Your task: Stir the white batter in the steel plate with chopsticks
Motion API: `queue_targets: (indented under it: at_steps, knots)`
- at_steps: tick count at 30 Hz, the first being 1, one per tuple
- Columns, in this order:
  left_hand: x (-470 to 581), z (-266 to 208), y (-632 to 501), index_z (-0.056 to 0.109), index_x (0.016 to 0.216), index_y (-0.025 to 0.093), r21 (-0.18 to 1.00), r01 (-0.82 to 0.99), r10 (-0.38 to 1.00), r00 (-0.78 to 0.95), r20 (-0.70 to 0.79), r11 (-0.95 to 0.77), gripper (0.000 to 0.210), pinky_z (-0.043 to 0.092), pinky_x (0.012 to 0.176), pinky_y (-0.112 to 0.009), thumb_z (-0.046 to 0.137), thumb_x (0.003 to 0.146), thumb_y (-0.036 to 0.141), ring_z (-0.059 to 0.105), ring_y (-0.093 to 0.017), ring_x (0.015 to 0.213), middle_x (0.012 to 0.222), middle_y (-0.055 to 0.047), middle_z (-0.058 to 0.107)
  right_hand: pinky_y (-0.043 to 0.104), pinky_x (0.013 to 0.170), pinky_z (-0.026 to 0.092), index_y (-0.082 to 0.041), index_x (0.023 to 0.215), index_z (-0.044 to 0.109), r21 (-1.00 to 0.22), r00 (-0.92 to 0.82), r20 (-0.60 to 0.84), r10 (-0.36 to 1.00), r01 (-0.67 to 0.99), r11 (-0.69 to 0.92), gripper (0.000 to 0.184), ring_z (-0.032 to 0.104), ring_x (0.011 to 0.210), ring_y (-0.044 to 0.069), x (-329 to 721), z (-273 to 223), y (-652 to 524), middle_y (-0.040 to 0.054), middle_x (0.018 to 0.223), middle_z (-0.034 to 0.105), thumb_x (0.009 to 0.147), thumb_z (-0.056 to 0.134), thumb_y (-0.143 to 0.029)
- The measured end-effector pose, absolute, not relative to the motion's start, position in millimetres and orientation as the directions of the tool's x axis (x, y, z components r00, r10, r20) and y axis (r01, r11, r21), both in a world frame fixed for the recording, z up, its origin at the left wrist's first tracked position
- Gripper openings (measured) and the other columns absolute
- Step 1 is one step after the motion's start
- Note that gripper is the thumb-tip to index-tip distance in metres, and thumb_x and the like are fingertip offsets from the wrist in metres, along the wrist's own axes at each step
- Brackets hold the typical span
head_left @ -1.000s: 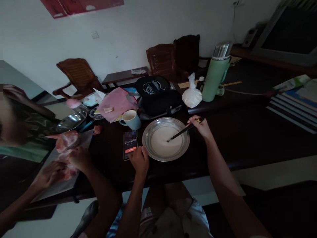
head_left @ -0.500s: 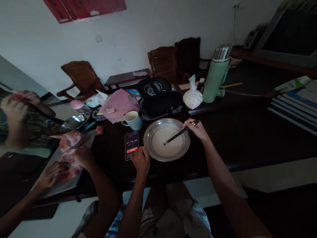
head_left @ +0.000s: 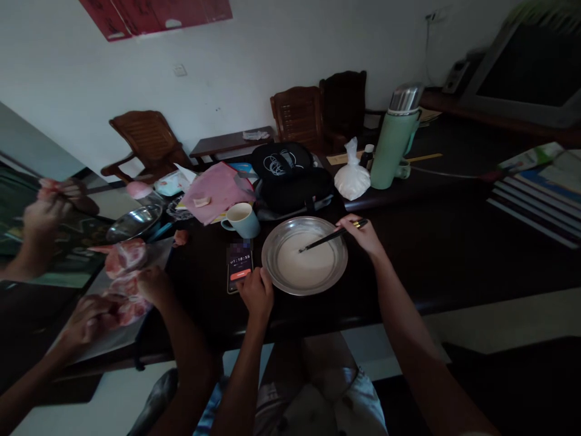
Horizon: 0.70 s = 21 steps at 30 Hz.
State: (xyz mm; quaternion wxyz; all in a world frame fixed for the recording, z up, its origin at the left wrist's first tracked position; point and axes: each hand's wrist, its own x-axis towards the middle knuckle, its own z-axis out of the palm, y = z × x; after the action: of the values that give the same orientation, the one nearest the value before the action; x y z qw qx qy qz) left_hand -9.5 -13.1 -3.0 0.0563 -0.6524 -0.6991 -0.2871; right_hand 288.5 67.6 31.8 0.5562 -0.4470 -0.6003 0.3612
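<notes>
A wide metal bowl (head_left: 269, 266) holds a pale, milky batter (head_left: 304, 266) in front of me. My left hand (head_left: 256, 295) grips the bowl's near-left rim, its fingers curled. In my right hand (head_left: 361, 235), at the right rim, is a pair of dark chopsticks (head_left: 327, 238) with gold bands. They slant down to the left, and their tips touch the batter. Close to my left hand lies a phone (head_left: 239, 266) with a running timer on its screen. Behind the phone stands a light-blue mug (head_left: 242, 220).
At the left, co-workers' hands (head_left: 154, 284) handle raw meat (head_left: 127, 257) on a board (head_left: 102, 333). Another metal bowl (head_left: 136, 223) stands behind it. Further back are a black bag (head_left: 293, 181), a tied bag of white powder (head_left: 351, 180) and a green thermos (head_left: 393, 145). Books (head_left: 535, 194) lie right.
The chopstick tips have moved slightly away from me across the batter. My left hand stays on the rim. At far left, a co-worker's raised hands have shifted right.
</notes>
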Motion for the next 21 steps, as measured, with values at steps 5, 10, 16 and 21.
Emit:
queue_targets:
  at_steps: [5, 10, 16, 21]
  knots:
    - [-11, -7, -13, 0.047, 0.067, 0.021, 0.315, 0.949, 0.878, -0.148, 0.455, -0.003, 0.033, 0.028, 0.071, -0.034, 0.028, 0.093, 0.029, 0.054, -0.020, 0.070, 0.068, -0.006, 0.059, 0.033, 0.066, 0.050, -0.021, 0.077, 0.068, -0.944, 0.071, 0.317, 0.946, 0.117, 0.308, 0.033, 0.067, 0.061, 0.020, 296, 31, 68, 0.0010, 0.061, 0.070, 0.081, 0.060, -0.053]
    - [-11, -6, -13, 0.047, 0.067, 0.021, 0.306, 0.952, 0.883, -0.138, 0.449, -0.007, 0.033, 0.029, 0.072, -0.033, 0.027, 0.093, 0.028, 0.054, -0.020, 0.071, 0.068, -0.006, 0.059, 0.033, 0.072, 0.051, -0.022, 0.079, 0.069, -0.930, -0.024, 0.345, 0.938, 0.125, 0.346, 0.030, 0.069, 0.072, 0.020, 288, 32, 67, 0.0019, 0.071, 0.073, 0.081, 0.061, -0.051]
    - [-9, -5, -13, 0.046, 0.067, 0.021, 0.308, 0.951, 0.885, -0.141, 0.444, -0.003, 0.033, 0.028, 0.071, -0.033, 0.027, 0.093, 0.027, 0.054, -0.021, 0.072, 0.068, -0.006, 0.058, 0.032, 0.063, 0.050, -0.023, 0.074, 0.067, -0.940, 0.118, 0.333, 0.936, 0.124, 0.318, 0.031, 0.066, 0.060, 0.020, 297, 34, 66, 0.0008, 0.060, 0.070, 0.081, 0.061, -0.052]
    - [-9, -5, -13, 0.048, 0.068, 0.020, 0.300, 0.954, 0.887, -0.141, 0.440, 0.003, 0.033, 0.027, 0.072, -0.033, 0.028, 0.093, 0.026, 0.054, -0.020, 0.072, 0.069, -0.006, 0.059, 0.033, 0.071, 0.051, -0.022, 0.075, 0.069, -0.942, -0.059, 0.313, 0.948, 0.110, 0.318, 0.030, 0.068, 0.068, 0.020, 286, 31, 65, 0.0020, 0.068, 0.072, 0.081, 0.061, -0.050]
